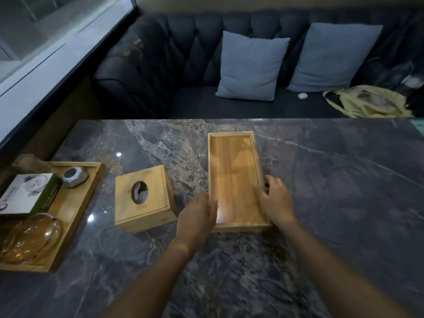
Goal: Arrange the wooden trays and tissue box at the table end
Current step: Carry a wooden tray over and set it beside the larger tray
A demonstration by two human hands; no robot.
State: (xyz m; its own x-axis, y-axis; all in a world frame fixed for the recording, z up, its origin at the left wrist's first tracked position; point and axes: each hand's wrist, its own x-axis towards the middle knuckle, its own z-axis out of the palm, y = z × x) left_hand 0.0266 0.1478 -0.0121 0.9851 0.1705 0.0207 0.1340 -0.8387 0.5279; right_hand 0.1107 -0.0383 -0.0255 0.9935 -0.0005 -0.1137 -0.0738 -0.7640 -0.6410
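Head view, left hand (198, 214) blurred, glassware (27, 239) cut off — tissue (140, 191) dim.

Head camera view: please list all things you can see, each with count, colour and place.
Long empty wooden tray: 1, light brown, table centre.
Square wooden tissue box: 1, light brown, left of it.
Loaded wooden tray: 1, light brown, table's left end.
Green-and-white carton: 1, in loaded tray.
Clear glass teapot: 1, same tray.
Marble table: 1, dark grey.
Tufted sofa: 1, dark.
Cushions: 2, pale blue, on sofa.
Left hand, right hand: at the empty tray's sides.
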